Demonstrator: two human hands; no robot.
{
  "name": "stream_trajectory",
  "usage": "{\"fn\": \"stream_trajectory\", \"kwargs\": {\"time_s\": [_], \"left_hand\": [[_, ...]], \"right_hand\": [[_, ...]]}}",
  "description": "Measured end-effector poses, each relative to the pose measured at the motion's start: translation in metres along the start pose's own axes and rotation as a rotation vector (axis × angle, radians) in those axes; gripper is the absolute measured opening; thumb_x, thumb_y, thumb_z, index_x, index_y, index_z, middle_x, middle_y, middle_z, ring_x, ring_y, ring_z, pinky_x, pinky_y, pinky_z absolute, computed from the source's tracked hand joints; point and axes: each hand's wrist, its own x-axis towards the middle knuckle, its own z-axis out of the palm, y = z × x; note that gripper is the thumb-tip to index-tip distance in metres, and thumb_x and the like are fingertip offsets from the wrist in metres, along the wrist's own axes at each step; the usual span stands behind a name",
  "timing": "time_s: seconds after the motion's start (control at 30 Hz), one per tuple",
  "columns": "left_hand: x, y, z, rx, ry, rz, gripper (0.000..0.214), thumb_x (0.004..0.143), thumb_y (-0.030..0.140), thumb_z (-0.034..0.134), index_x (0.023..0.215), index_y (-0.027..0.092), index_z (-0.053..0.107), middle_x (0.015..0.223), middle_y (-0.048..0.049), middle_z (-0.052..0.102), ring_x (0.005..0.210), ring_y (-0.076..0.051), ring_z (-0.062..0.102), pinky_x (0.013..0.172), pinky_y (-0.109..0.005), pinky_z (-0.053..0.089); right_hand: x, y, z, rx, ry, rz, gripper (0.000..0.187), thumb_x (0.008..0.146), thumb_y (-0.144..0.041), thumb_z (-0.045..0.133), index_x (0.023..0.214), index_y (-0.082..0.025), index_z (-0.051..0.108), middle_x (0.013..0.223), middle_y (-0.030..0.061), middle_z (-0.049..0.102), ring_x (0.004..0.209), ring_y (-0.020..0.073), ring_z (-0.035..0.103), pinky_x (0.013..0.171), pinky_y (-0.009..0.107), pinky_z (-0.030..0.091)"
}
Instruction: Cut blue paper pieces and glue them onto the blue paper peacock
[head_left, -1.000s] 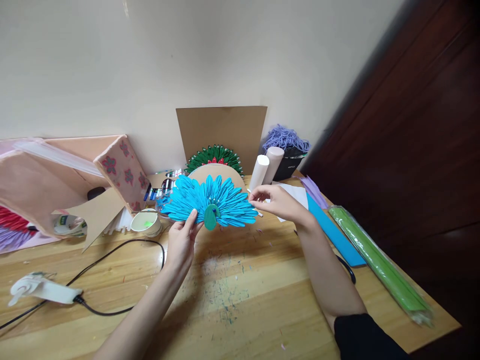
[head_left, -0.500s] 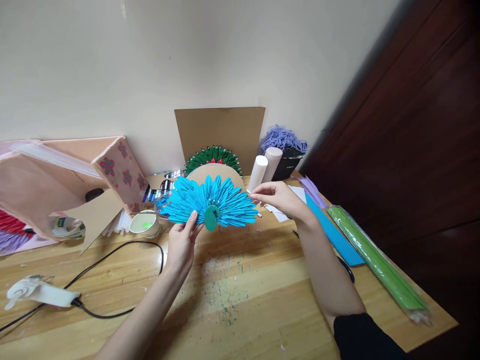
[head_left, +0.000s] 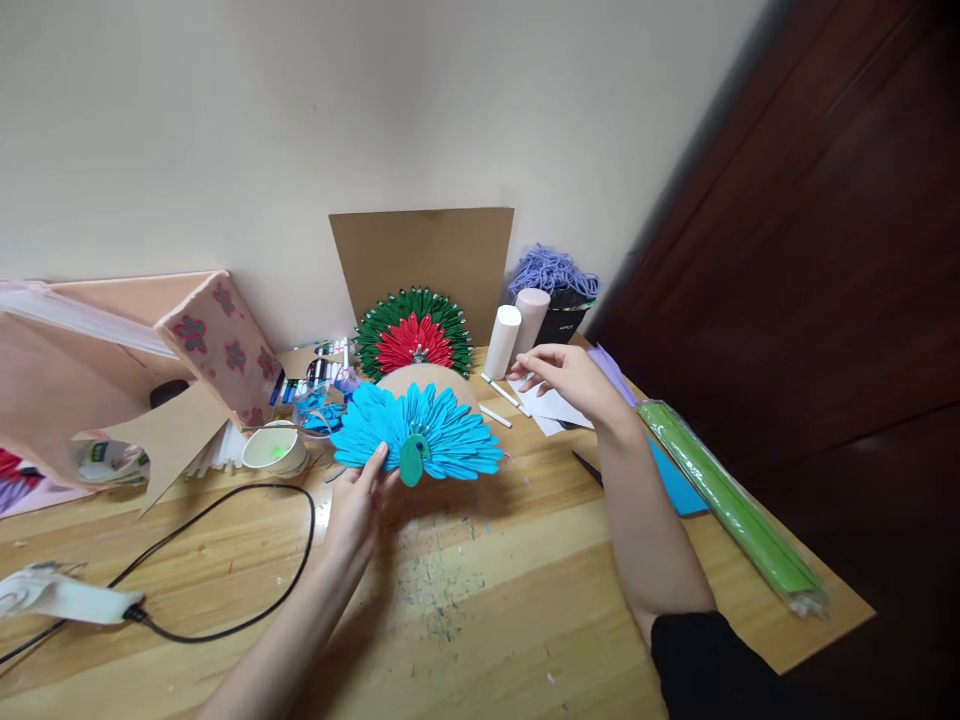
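Note:
My left hand (head_left: pixel 358 505) grips a blue paper peacock (head_left: pixel 457 435) by its lower left edge, thumb on the front. Layered petal-like feathers fan out around the bird's green body (head_left: pixel 411 460), which has a dark eye. A rounded cardboard piece (head_left: pixel 424 375) shows just above the feathers. To the right of the peacock and apart from it, my right hand (head_left: pixel 577 382) is raised with fingers loosely bent and apart, nothing seen in them. Below those fingertips lie white marker pens (head_left: pixel 496 416) and white paper (head_left: pixel 555 405).
A green-and-red paper fan (head_left: pixel 416 310) stands before a brown board (head_left: pixel 424 240). White cylinders (head_left: pixel 502 340) and purple yarn (head_left: pixel 553 270) are at the back. At left are a glue gun (head_left: pixel 75 597) with its cord, a paper bowl (head_left: pixel 275 450) and a pink box (head_left: pixel 217 340). A green wrapped pack (head_left: pixel 727 500) lies right.
My right hand has drawn away from the peacock's right edge, and its fingers have loosened. The peacock sits slightly lower in my left hand's grip, uncovering the red part of the fan behind.

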Motion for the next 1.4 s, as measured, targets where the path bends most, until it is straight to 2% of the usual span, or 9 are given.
{"fn": "stream_trajectory", "kwargs": {"time_s": [0.27,0.47,0.57,0.7,0.8,0.9,1.07,1.2,1.4], "left_hand": [[-0.019,-0.040,-0.029,0.059,0.066,-0.106,0.018,0.077,0.014,0.064,0.095,0.017,0.063,0.100,-0.0084,0.069,0.090,-0.018,0.067,0.079,-0.030,0.056],[-0.034,-0.021,-0.044,0.086,-0.008,-0.371,0.020,0.083,0.021,0.057,0.100,0.011,0.059,0.107,-0.0160,0.066,0.097,-0.026,0.065,0.084,-0.039,0.054],[-0.039,-0.007,-0.060,0.110,-0.048,-0.532,0.026,0.085,0.028,0.052,0.095,0.005,0.060,0.107,-0.0225,0.064,0.102,-0.028,0.062,0.086,-0.037,0.052],[-0.037,-0.002,-0.068,0.150,-0.147,-0.640,0.028,0.081,0.032,0.055,0.094,0.010,0.065,0.104,-0.0175,0.067,0.097,-0.027,0.065,0.083,-0.034,0.052],[-0.035,-0.002,-0.046,0.271,-0.275,-0.528,0.029,0.076,0.038,0.061,0.089,0.013,0.069,0.095,-0.0142,0.069,0.081,-0.023,0.066,0.072,-0.030,0.052],[-0.047,0.005,-0.001,0.416,-0.502,-0.293,0.037,0.075,0.047,0.061,0.083,0.012,0.070,0.085,-0.0135,0.068,0.077,-0.023,0.062,0.068,-0.031,0.049],[-0.076,0.011,0.076,0.578,-0.815,0.105,0.035,0.088,0.040,0.044,0.081,0.017,0.068,0.088,-0.0067,0.063,0.081,-0.018,0.055,0.074,-0.026,0.043],[-0.073,-0.013,0.114,0.595,-0.890,0.118,0.036,0.089,0.037,0.041,0.080,0.015,0.067,0.086,-0.0071,0.063,0.080,-0.017,0.055,0.073,-0.027,0.044],[-0.045,-0.058,0.150,0.605,-0.818,0.113,0.037,0.086,0.040,0.041,0.079,0.013,0.065,0.090,-0.0092,0.066,0.084,-0.018,0.057,0.074,-0.028,0.044]], "right_hand": [[0.000,0.021,-0.025,-0.009,0.035,0.097,0.025,0.081,-0.038,0.057,0.076,-0.013,0.064,0.084,0.0106,0.070,0.067,0.0146,0.065,0.054,0.022,0.046],[-0.015,0.073,-0.040,-0.081,0.049,0.236,0.019,0.080,-0.026,0.055,0.070,-0.013,0.064,0.077,0.0103,0.070,0.063,0.0148,0.063,0.053,0.024,0.048],[-0.028,0.105,-0.045,-0.105,0.064,0.228,0.018,0.080,-0.026,0.052,0.072,-0.015,0.064,0.075,0.0093,0.070,0.064,0.0165,0.063,0.054,0.026,0.048],[-0.043,0.135,-0.040,-0.056,0.078,0.144,0.017,0.078,-0.033,0.054,0.080,-0.019,0.064,0.076,0.0081,0.070,0.070,0.0219,0.064,0.063,0.034,0.052],[-0.050,0.144,-0.033,-0.109,0.067,0.127,0.015,0.078,-0.033,0.055,0.079,-0.021,0.065,0.078,0.0099,0.070,0.073,0.0251,0.065,0.066,0.037,0.052],[-0.054,0.150,-0.039,-0.198,0.132,0.134,0.014,0.075,-0.030,0.057,0.078,-0.020,0.066,0.081,0.0095,0.070,0.079,0.0262,0.065,0.073,0.037,0.050],[-0.062,0.166,-0.075,-0.779,0.399,0.311,0.034,0.074,-0.027,0.055,0.104,-0.012,0.061,0.105,0.0143,0.062,0.100,0.0281,0.057,0.087,0.038,0.043],[-0.065,0.175,-0.092,-0.860,0.421,0.381,0.047,0.071,-0.025,0.062,0.114,-0.010,0.055,0.113,0.0185,0.056,0.108,0.0312,0.052,0.092,0.039,0.039],[-0.061,0.169,-0.092,-0.871,0.432,0.457,0.048,0.066,-0.022,0.064,0.109,-0.005,0.056,0.103,0.0224,0.059,0.103,0.0352,0.054,0.087,0.043,0.040]]}}
